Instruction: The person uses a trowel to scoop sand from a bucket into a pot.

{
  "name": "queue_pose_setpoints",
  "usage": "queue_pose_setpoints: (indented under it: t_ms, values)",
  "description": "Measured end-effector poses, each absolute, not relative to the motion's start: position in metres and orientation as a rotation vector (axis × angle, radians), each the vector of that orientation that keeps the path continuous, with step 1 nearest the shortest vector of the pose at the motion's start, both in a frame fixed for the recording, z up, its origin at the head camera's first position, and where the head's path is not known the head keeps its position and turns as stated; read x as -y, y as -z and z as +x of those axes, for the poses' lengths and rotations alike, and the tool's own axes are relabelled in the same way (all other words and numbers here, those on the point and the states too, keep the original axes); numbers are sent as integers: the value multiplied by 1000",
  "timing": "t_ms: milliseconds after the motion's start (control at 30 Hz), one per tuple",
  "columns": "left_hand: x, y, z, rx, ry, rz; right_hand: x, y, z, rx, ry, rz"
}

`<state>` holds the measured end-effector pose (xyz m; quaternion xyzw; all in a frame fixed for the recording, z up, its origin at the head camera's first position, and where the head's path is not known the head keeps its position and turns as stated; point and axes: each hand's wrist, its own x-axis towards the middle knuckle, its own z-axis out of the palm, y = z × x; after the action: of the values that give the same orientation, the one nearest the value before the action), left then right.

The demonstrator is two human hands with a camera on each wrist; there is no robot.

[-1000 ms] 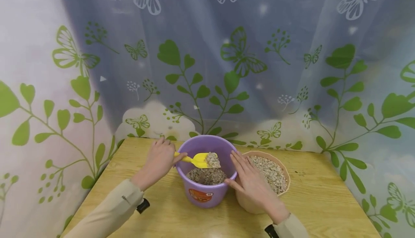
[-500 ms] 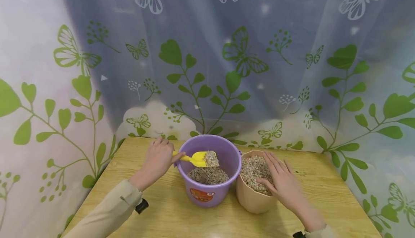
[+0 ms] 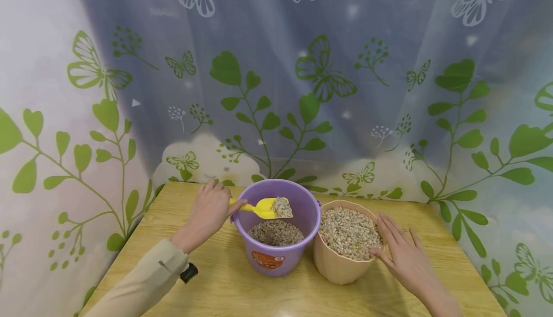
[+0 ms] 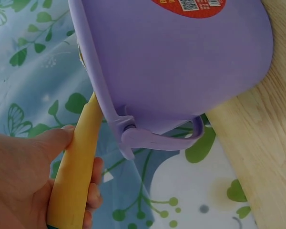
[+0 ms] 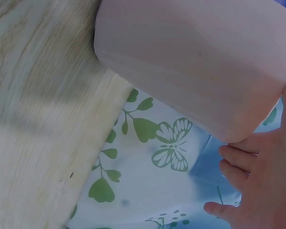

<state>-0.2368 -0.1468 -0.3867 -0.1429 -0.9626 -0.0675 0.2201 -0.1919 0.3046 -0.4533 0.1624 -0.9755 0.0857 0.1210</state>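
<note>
My left hand (image 3: 209,211) grips the handle of a yellow toy shovel (image 3: 261,207); the left wrist view shows fingers and thumb wrapped round that handle (image 4: 76,167). The scoop holds a small heap of gravel (image 3: 282,207) and is above the mouth of a purple bucket (image 3: 276,262). More gravel (image 3: 276,233) lies in the bucket. Beside it stands a peach-coloured pot (image 3: 341,266), filled nearly to the rim with pale gravel (image 3: 349,233). With fingers extended, my right hand (image 3: 406,254) touches the pot's right rim; in the right wrist view its fingertips lie against the pot wall (image 5: 195,67).
Both containers stand on a wooden table (image 3: 207,278). A curtain (image 3: 276,91) printed with leaves and butterflies hangs behind the table and along both sides. The bucket's purple carrying handle (image 4: 162,138) hangs at its side.
My right hand has moved from the bucket's right rim across the pot's top to the pot's right side. The left hand and the loaded shovel stay almost still over the bucket.
</note>
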Motion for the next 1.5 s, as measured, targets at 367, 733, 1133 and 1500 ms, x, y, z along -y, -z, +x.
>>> queue_pose_setpoints:
  t_ms: [367, 733, 1133, 1500]
  values:
    - [129, 370, -243, 2663, 161, -456, -307, 458, -189, 2828, -268, 471]
    - [78, 350, -252, 2702, 150, -529, -308, 460, -191, 2856, -300, 467]
    - [17, 355, -260, 2572, -33, -641, -306, 460, -194, 2840, -337, 457]
    - [-30, 358, -269, 2661, -267, -718, -306, 462, -191, 2817, -311, 448]
